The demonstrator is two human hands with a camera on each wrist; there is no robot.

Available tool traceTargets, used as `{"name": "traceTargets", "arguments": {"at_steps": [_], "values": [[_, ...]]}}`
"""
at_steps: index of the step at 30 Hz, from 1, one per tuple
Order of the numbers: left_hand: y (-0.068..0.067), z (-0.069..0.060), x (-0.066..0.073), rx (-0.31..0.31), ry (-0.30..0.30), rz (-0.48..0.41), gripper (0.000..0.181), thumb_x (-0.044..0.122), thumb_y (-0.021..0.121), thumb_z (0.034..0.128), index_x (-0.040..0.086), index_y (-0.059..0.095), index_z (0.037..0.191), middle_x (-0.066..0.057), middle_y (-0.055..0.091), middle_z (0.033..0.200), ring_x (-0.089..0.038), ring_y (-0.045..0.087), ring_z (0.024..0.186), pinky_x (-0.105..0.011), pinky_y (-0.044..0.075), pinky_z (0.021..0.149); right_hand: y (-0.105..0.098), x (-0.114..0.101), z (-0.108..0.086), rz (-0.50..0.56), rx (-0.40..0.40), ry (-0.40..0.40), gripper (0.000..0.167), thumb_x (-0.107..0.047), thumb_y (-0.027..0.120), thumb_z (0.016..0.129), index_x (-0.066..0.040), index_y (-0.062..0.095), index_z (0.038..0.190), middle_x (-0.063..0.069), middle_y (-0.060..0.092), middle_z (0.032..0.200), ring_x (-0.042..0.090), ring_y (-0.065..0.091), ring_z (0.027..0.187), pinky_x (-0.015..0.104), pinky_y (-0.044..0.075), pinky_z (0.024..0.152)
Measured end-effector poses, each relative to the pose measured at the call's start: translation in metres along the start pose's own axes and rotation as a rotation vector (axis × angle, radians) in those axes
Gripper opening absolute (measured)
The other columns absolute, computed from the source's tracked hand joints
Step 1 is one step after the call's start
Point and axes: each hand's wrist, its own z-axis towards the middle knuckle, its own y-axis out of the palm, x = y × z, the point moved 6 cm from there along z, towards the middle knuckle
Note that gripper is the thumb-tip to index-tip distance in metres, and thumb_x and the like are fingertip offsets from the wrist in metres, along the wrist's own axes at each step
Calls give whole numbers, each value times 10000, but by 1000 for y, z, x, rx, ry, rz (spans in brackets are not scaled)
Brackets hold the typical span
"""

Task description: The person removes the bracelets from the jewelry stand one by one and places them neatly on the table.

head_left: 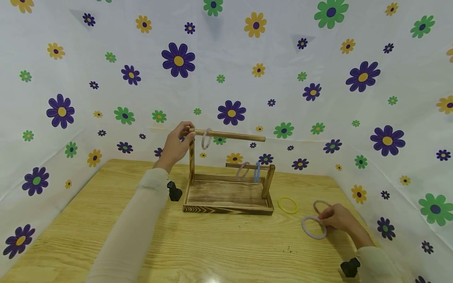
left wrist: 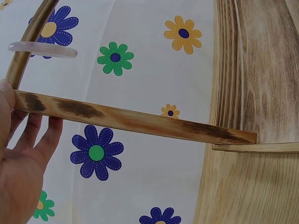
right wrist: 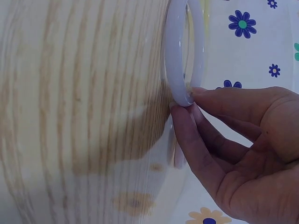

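A wooden bangle stand (head_left: pixel 228 210) has a tray base and two horizontal bars. My left hand (head_left: pixel 177 143) grips it at the top of the tall post, thumb in front and fingers behind in the left wrist view. On the upper bar hangs a pale translucent bangle (left wrist: pixel 44 48). The lower bar carries a pinkish bangle (head_left: pixel 239 172) and a blue bangle (head_left: pixel 257 173). Between thumb and fingers my right hand (head_left: pixel 339 218) pinches a pale lavender bangle (right wrist: pixel 174 56), tilted close above the table. Beside that hand lies a brownish-pink bangle (head_left: pixel 320 201), partly hidden by it.
A yellow bangle (head_left: pixel 291 212) lies on the wood-grain table (head_left: pixel 226 247), right of the stand. White flowered sheeting (head_left: pixel 226 51) closes in the back and sides. Each wrist wears a black device (head_left: pixel 174 191).
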Motion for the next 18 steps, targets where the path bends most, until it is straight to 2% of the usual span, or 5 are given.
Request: {"name": "traceTargets", "arguments": {"at_steps": [18], "values": [[0, 0, 1, 1, -9, 3, 348, 304, 501, 1096, 109, 505, 1383, -153, 574, 1397, -351, 560, 1364, -551, 500, 1064, -1, 2, -3, -7, -11, 12, 127, 61, 702, 889, 157, 714, 971, 162, 755, 840, 234, 735, 707, 352, 634, 632]]}}
